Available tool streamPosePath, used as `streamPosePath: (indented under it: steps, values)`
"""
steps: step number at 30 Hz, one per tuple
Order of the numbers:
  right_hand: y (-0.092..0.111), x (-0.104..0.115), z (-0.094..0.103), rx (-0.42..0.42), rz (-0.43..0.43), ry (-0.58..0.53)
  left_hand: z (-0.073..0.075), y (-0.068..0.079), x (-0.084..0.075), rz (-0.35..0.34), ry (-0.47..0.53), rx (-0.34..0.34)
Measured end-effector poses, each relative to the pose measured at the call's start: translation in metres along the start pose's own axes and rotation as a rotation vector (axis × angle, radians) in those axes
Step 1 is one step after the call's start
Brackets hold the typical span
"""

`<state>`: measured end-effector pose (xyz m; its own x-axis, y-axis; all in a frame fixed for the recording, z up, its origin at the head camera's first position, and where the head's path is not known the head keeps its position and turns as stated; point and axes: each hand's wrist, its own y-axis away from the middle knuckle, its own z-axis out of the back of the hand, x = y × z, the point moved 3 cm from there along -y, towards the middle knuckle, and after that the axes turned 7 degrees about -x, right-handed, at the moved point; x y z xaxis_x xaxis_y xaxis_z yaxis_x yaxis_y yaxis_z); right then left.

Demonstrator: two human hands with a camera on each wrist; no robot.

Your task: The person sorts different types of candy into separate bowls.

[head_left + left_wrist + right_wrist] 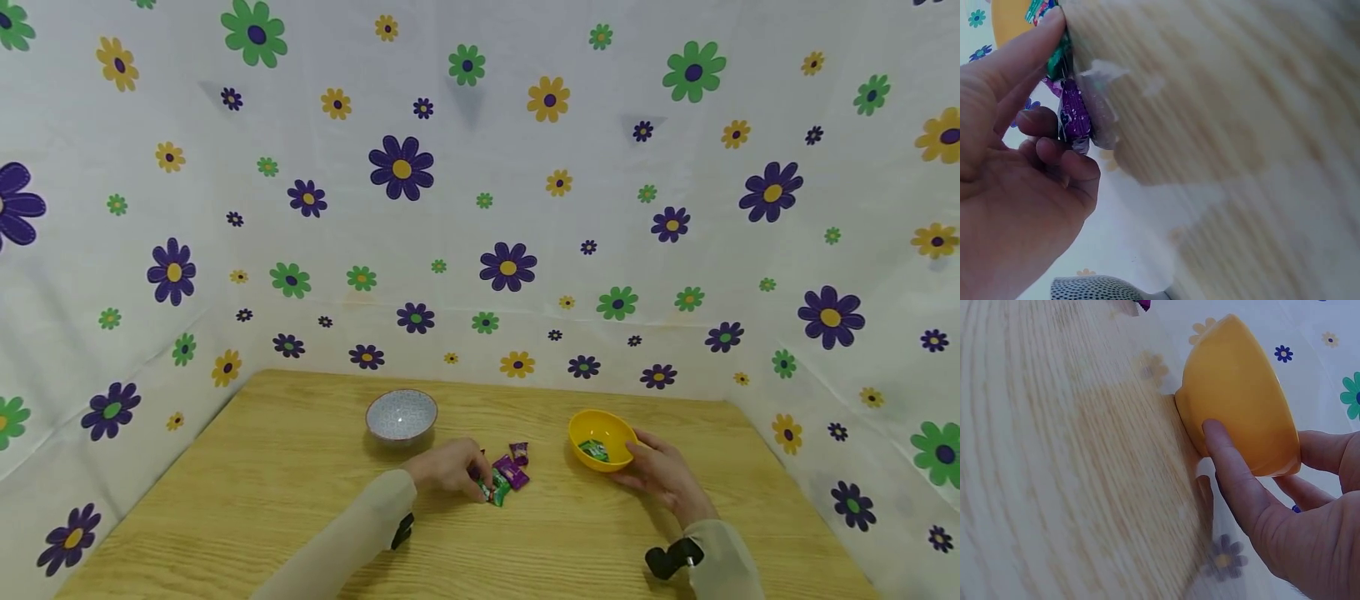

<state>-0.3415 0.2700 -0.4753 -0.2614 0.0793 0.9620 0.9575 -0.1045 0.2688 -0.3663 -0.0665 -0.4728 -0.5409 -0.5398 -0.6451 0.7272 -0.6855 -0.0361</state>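
My left hand (453, 467) reaches down to a small pile of wrapped candies at mid-table. Its thumb and forefinger pinch a green-wrapped candy (1037, 10) at the pile's near side. Close to its curled other fingers is a purple-wrapped candy (1075, 115). More purple candies (512, 472) and another green candy (501, 488) lie just right of the fingertips. With thumb and fingers, my right hand (663, 477) grips the near right side of a yellow bowl (1235, 394). The bowl's base meets the table, and green-wrapped candies (595, 450) lie inside.
A grey-blue patterned bowl (402, 417) with a dark rim stands behind my left hand. The wooden table (255, 467) is enclosed at the back and sides by a white flowered sheet (465, 233). A dark wrist mount (673, 557) sits on my right sleeve.
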Motion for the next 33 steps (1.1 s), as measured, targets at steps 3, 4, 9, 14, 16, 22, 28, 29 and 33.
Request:
streamPosePath:
  steps: [3, 4, 9, 14, 16, 22, 28, 29, 33]
  values:
    - [0.000, 0.000, 0.000, 0.008, 0.005, 0.006, 0.000, 0.000, -0.002, -0.016, -0.020, 0.015]
    - [0.000, 0.000, -0.001, 0.009, 0.006, 0.008, -0.001, 0.000, -0.003, -0.013, -0.016, 0.018]
    - [0.002, -0.002, -0.001, 0.022, 0.006, 0.011, -0.002, 0.004, -0.003, 0.018, 0.025, 0.019]
    - [0.002, -0.002, -0.001, 0.020, 0.010, 0.013, -0.003, 0.005, 0.000, 0.014, 0.043, 0.000]
    - [0.002, -0.002, -0.001, 0.019, 0.010, 0.016, -0.002, 0.004, 0.000, 0.001, 0.035, -0.013]
    - [0.001, -0.001, 0.000, 0.003, 0.009, 0.008, 0.002, 0.002, 0.000, -0.027, 0.038, -0.054]
    - [0.001, 0.001, -0.001, 0.006, 0.010, 0.012, 0.004, 0.002, 0.002, -0.033, 0.035, -0.060]
    - [0.001, 0.001, -0.001, 0.007, 0.010, 0.015, 0.005, 0.002, 0.002, -0.034, 0.045, -0.061]
    - [0.000, 0.001, -0.002, 0.002, 0.012, 0.013, 0.007, 0.005, 0.000, -0.009, 0.153, -0.065]
